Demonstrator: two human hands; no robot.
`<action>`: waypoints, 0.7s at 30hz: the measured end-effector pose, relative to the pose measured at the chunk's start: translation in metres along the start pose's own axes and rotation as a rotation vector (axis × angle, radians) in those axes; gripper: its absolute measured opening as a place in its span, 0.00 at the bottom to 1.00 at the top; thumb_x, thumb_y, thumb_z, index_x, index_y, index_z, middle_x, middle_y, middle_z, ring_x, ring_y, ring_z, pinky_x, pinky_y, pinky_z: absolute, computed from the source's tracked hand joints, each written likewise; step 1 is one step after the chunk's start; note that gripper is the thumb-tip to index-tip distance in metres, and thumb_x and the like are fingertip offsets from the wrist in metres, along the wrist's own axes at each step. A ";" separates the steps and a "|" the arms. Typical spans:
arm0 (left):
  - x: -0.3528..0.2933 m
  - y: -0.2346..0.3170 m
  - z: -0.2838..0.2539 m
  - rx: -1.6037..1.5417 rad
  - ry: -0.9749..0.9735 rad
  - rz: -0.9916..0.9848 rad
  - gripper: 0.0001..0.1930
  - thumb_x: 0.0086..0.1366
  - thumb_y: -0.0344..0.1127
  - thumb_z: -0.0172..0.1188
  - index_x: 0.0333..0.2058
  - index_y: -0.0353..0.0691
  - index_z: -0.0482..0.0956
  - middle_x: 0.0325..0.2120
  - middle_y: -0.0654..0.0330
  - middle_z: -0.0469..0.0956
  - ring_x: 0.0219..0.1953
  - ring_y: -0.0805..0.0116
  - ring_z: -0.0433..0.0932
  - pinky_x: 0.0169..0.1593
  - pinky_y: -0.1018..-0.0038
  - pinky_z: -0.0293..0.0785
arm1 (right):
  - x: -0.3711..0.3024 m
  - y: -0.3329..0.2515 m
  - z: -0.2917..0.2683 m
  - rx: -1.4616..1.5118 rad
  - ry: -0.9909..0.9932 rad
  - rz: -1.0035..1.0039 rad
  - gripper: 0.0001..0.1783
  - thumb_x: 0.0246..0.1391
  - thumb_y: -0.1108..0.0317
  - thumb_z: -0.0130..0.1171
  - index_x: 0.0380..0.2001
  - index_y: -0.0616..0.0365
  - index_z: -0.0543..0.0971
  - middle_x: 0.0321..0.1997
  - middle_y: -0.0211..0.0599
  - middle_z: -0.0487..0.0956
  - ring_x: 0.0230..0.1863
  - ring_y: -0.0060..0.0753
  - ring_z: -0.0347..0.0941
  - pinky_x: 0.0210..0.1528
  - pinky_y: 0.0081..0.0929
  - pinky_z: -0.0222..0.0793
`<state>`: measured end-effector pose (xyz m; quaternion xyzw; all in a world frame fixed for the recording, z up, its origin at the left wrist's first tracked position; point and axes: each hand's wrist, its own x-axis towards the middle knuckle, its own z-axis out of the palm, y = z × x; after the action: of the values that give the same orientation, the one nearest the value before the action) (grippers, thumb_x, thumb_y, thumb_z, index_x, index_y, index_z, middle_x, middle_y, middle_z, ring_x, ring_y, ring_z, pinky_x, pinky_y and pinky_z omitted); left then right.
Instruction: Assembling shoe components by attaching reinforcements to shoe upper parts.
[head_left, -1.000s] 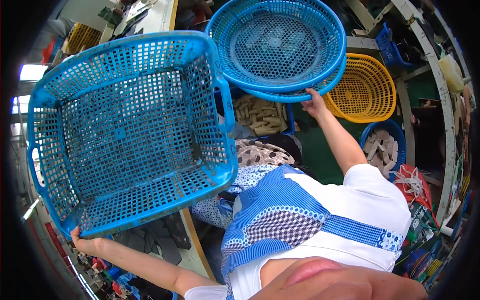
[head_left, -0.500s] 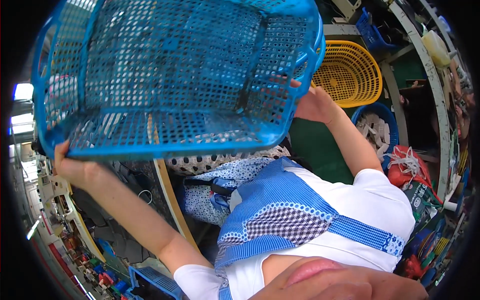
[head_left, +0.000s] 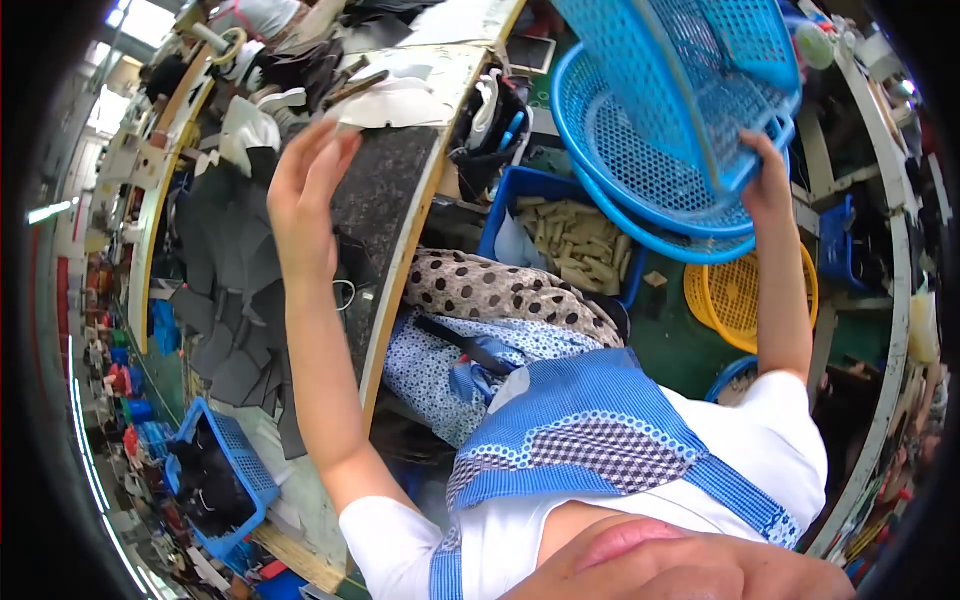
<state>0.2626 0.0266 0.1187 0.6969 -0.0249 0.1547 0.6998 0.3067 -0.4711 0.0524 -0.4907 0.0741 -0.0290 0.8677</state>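
My right hand (head_left: 768,180) grips the rim of a blue rectangular plastic basket (head_left: 640,75), which is tilted on its side at the upper right. It is above or partly inside round blue baskets (head_left: 610,130) that look stacked; exact contact is unclear. Raised over the dark-topped workbench (head_left: 390,185), my left hand (head_left: 308,190) is open and holds nothing, its fingers stretched out. White flat pieces (head_left: 405,100) lie on the bench beyond it.
Dark grey cut pieces (head_left: 225,280) are heaped at the left. A blue bin (head_left: 492,222) of beige pieces stands beside the bench, and a yellow basket (head_left: 735,300) sits on the floor at right. Lower left is a blue basket (head_left: 255,465) with black items.
My left hand has let go of the rectangular basket and is over the bench. With my right hand still on it, the basket has swung to the right and tilted, uncovering the bench and bin.
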 end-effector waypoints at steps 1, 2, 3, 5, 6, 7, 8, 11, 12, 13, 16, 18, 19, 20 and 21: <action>-0.011 -0.005 -0.001 0.078 0.071 -0.002 0.13 0.69 0.31 0.56 0.48 0.29 0.77 0.44 0.50 0.80 0.48 0.65 0.80 0.57 0.70 0.73 | 0.009 -0.009 0.002 -0.048 0.089 -0.019 0.21 0.53 0.71 0.59 0.51 0.64 0.73 0.51 0.44 0.79 0.51 0.43 0.77 0.60 0.43 0.72; -0.018 -0.016 -0.009 0.163 0.068 -0.021 0.12 0.70 0.32 0.55 0.47 0.30 0.78 0.42 0.52 0.81 0.47 0.66 0.80 0.57 0.70 0.73 | 0.033 -0.017 -0.028 -0.037 0.047 -0.043 0.21 0.52 0.70 0.61 0.50 0.62 0.73 0.48 0.41 0.81 0.48 0.40 0.79 0.55 0.40 0.75; -0.024 -0.027 -0.015 0.194 0.044 -0.053 0.12 0.72 0.34 0.53 0.45 0.31 0.79 0.41 0.54 0.81 0.46 0.67 0.80 0.55 0.71 0.74 | 0.048 -0.026 -0.046 -0.019 0.037 -0.009 0.22 0.52 0.69 0.62 0.50 0.62 0.73 0.49 0.40 0.81 0.47 0.39 0.79 0.54 0.41 0.75; -0.030 -0.049 -0.010 0.239 -0.043 -0.089 0.14 0.74 0.39 0.50 0.38 0.33 0.79 0.36 0.59 0.80 0.42 0.70 0.80 0.52 0.73 0.74 | 0.062 -0.053 -0.104 0.068 0.102 -0.056 0.20 0.55 0.69 0.61 0.50 0.63 0.73 0.50 0.40 0.80 0.49 0.41 0.78 0.58 0.41 0.72; -0.031 -0.059 -0.010 0.257 -0.104 -0.123 0.17 0.75 0.41 0.47 0.34 0.34 0.78 0.33 0.60 0.80 0.39 0.72 0.79 0.52 0.72 0.73 | 0.036 -0.048 -0.063 0.114 0.256 -0.127 0.14 0.51 0.71 0.50 0.40 0.66 0.74 0.36 0.44 0.82 0.36 0.43 0.81 0.47 0.39 0.79; -0.033 -0.060 -0.002 0.299 -0.124 -0.180 0.20 0.76 0.44 0.45 0.31 0.35 0.77 0.30 0.60 0.79 0.36 0.73 0.77 0.53 0.71 0.72 | 0.029 -0.056 -0.109 0.099 0.313 -0.141 0.14 0.51 0.71 0.50 0.40 0.66 0.74 0.36 0.44 0.82 0.36 0.43 0.81 0.47 0.39 0.79; -0.033 -0.067 0.000 0.258 -0.177 -0.181 0.21 0.76 0.44 0.44 0.29 0.35 0.76 0.29 0.60 0.79 0.35 0.74 0.76 0.53 0.71 0.72 | 0.022 -0.065 -0.178 0.061 0.348 -0.230 0.15 0.53 0.70 0.55 0.44 0.65 0.74 0.44 0.43 0.80 0.44 0.42 0.78 0.53 0.39 0.75; -0.035 -0.081 0.011 0.160 -0.271 -0.158 0.23 0.76 0.44 0.44 0.25 0.36 0.72 0.26 0.60 0.78 0.32 0.75 0.74 0.49 0.72 0.72 | -0.045 -0.046 -0.254 0.025 0.706 -0.369 0.15 0.55 0.71 0.58 0.46 0.63 0.75 0.51 0.41 0.78 0.54 0.43 0.74 0.59 0.40 0.71; -0.035 -0.083 0.010 0.156 -0.310 -0.175 0.23 0.76 0.44 0.47 0.23 0.36 0.71 0.27 0.60 0.79 0.33 0.75 0.76 0.49 0.72 0.72 | -0.075 -0.037 -0.271 0.011 0.782 -0.299 0.16 0.55 0.71 0.56 0.47 0.64 0.72 0.50 0.43 0.77 0.51 0.45 0.76 0.56 0.43 0.73; -0.039 -0.084 0.008 0.150 -0.313 -0.178 0.23 0.76 0.44 0.47 0.23 0.36 0.71 0.27 0.60 0.79 0.33 0.75 0.76 0.49 0.72 0.72 | -0.101 -0.024 -0.294 0.000 0.848 -0.224 0.17 0.55 0.72 0.54 0.48 0.66 0.70 0.49 0.45 0.76 0.47 0.48 0.77 0.53 0.46 0.75; -0.048 -0.088 0.004 0.102 -0.292 -0.340 0.20 0.74 0.43 0.50 0.25 0.37 0.75 0.30 0.59 0.81 0.37 0.72 0.79 0.53 0.73 0.73 | -0.161 0.051 -0.416 0.112 1.028 -0.095 0.09 0.47 0.70 0.53 0.19 0.50 0.64 0.15 0.33 0.69 0.16 0.35 0.71 0.19 0.35 0.76; -0.054 -0.089 0.007 0.096 -0.276 -0.377 0.18 0.74 0.42 0.50 0.27 0.37 0.77 0.31 0.60 0.81 0.37 0.72 0.79 0.53 0.74 0.73 | -0.174 0.093 -0.434 0.186 1.195 -0.032 0.08 0.46 0.70 0.51 0.28 0.64 0.73 0.28 0.48 0.80 0.21 0.37 0.76 0.23 0.26 0.79; -0.051 -0.097 0.005 0.058 -0.288 -0.427 0.17 0.74 0.42 0.50 0.29 0.37 0.79 0.31 0.60 0.82 0.38 0.72 0.80 0.53 0.75 0.73 | -0.200 0.085 -0.478 0.193 1.093 0.159 0.13 0.47 0.70 0.50 0.33 0.72 0.73 0.33 0.59 0.80 0.22 0.41 0.77 0.24 0.27 0.82; -0.055 -0.095 0.005 0.071 -0.327 -0.438 0.16 0.74 0.41 0.49 0.34 0.37 0.81 0.34 0.60 0.82 0.40 0.71 0.80 0.55 0.74 0.73 | -0.192 0.112 -0.476 0.204 1.255 0.126 0.19 0.48 0.68 0.51 0.40 0.73 0.71 0.39 0.68 0.79 0.23 0.43 0.77 0.25 0.28 0.82; -0.064 -0.085 0.006 0.111 -0.294 -0.433 0.16 0.74 0.41 0.49 0.34 0.37 0.81 0.34 0.60 0.82 0.40 0.71 0.80 0.55 0.74 0.73 | -0.174 0.143 -0.448 0.384 1.314 0.203 0.24 0.50 0.65 0.50 0.47 0.72 0.69 0.44 0.72 0.76 0.23 0.43 0.77 0.25 0.30 0.83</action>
<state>0.2240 0.0111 0.0205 0.7384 0.0321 -0.1005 0.6660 0.0611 -0.7558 -0.2797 -0.1996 0.6236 -0.2516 0.7127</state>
